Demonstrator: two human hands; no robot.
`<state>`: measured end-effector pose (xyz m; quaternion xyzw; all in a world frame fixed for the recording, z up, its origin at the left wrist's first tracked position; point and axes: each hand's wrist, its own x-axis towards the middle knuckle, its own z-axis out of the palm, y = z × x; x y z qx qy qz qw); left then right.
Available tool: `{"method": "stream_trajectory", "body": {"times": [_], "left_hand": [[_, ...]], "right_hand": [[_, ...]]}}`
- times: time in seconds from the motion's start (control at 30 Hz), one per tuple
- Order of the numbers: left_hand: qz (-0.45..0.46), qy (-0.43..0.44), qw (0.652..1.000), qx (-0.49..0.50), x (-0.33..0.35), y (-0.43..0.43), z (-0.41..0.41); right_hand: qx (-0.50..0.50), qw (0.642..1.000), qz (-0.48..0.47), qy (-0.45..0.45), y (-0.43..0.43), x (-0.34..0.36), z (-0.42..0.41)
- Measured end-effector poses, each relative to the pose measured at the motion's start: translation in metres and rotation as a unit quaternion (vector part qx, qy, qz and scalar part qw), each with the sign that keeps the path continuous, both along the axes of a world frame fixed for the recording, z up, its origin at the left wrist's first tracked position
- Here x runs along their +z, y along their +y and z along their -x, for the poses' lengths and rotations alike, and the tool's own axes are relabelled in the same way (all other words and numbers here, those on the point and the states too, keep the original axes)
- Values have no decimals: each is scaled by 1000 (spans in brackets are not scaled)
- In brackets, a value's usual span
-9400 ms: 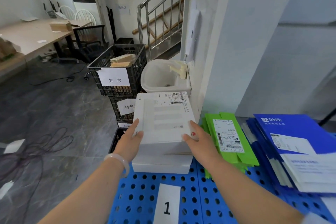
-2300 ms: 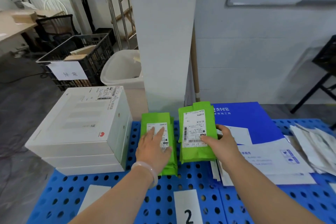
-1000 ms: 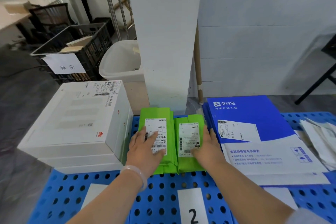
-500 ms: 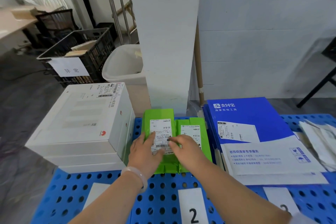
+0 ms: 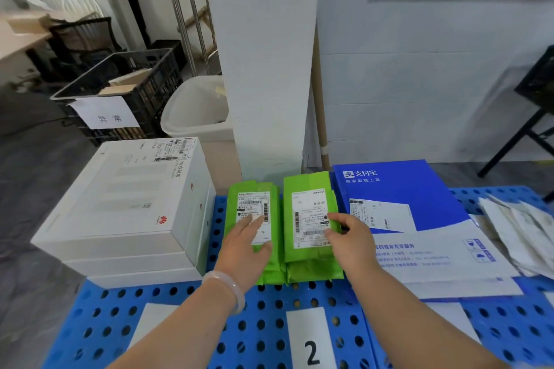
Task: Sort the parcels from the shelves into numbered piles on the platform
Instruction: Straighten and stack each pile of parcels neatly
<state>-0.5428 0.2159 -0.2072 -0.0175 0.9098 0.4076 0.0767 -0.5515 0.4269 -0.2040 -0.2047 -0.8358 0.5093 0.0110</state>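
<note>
Two stacks of green parcels lie side by side on the blue perforated platform (image 5: 260,323), behind a paper label marked 2 (image 5: 310,341). My left hand (image 5: 245,249) rests flat, fingers straight, on the left green stack (image 5: 251,204). My right hand (image 5: 350,237) curls its fingers over the right edge of the top parcel of the right green stack (image 5: 308,213), which sits slightly raised at its far end. A stack of white boxes (image 5: 126,198) stands at the platform's left end.
Blue and white envelopes (image 5: 398,186) lie right of the green stacks, with pale pouches (image 5: 521,231) beyond them. A white pillar (image 5: 263,69) rises just behind the parcels. A black crate (image 5: 144,81) and a white basin (image 5: 195,111) stand on the floor at the left.
My right hand has moved from the middle of the two green stacks to the right stack's right edge. My left hand has stayed on the left stack.
</note>
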Motion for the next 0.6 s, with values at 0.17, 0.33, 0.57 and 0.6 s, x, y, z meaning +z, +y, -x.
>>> {"method": "stream_trajectory", "body": {"times": [0.17,0.33,0.57,0.6], "left_hand": [[92,-27,995,32,-8,-11,0],[129,-56,989,35,-12,-17,-1],[127,-81,987,49,-13,-19,4],[129,-82,987,49,-13,-19,4]], "right_hand": [[26,997,-62,-33,4,-17,-5],[107,984,-132,-44,-5,-20,-6],[191,956,-220,-19,-27,-11,-6],[225,953,-201,-17,-32,-10,-5]]}}
